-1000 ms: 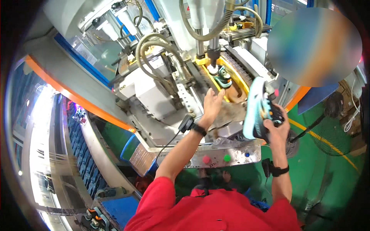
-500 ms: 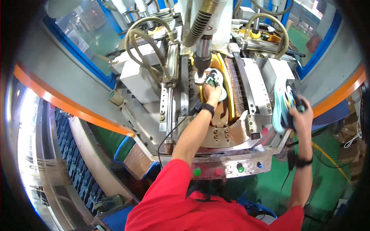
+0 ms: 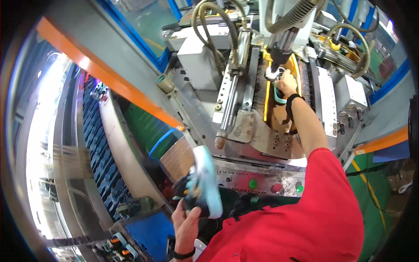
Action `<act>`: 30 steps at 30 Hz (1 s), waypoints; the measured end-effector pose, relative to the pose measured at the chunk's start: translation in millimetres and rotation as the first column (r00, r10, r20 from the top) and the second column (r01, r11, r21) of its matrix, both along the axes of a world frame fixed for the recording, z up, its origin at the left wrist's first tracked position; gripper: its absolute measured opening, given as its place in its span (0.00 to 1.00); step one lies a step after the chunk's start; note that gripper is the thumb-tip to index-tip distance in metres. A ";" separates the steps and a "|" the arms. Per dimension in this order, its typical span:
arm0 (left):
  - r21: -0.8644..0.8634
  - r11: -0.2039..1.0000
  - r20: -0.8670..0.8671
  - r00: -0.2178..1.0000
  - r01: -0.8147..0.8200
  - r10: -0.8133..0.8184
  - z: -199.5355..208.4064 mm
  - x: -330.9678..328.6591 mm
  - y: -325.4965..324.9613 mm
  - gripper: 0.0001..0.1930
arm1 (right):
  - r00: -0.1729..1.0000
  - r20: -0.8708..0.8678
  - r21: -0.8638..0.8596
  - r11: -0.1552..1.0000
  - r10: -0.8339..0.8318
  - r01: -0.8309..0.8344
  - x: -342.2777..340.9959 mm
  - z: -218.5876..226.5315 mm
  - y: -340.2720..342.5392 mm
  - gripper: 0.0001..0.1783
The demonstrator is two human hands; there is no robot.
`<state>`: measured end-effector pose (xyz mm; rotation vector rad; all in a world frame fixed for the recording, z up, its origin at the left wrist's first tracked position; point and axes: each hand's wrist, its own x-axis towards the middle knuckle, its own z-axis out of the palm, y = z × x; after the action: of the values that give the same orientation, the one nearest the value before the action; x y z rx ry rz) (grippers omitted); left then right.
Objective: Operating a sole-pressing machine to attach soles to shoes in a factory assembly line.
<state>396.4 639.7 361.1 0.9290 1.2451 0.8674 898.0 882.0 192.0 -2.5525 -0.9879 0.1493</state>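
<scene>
At the lower left my left hand (image 3: 185, 225) grips a shoe (image 3: 210, 187) by its dark part. That shoe has a pale teal and white sole and is slightly smeared by motion. My right arm reaches into the machine, and my right hand (image 3: 286, 83) is closed on a second shoe (image 3: 279, 95), mostly hidden by the hand; a teal edge shows. This shoe sits between the yellow walls (image 3: 298, 67) of the machine's bay, beside a dark metal press head (image 3: 279, 56) with a white pad (image 3: 273, 74) at its tip.
A panel with green and red buttons (image 3: 253, 183) runs along the machine's front. An orange-edged frame (image 3: 109, 78) slants along the left. Beyond it lies a dark blue conveyor (image 3: 98, 139). A cardboard box (image 3: 176, 159) stands below the frame, and more shoes (image 3: 117, 245) lie at the bottom left.
My left hand has come out of the bay to the lower left with a shoe. My right hand has carried its shoe from the right side into the bay. The view has turned left.
</scene>
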 end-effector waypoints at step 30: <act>-0.367 -0.177 -0.127 -0.140 -0.913 0.982 -268.3 -241.6 -452.1 0.13 | 0.214 0.214 0.385 0.120 0.953 -0.915 -422.9 -10.6 -170.8 0.08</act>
<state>154.7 187.5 92.9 -0.8083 1.7757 1.8049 475.1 711.2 181.3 -1.0824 -2.1886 0.3258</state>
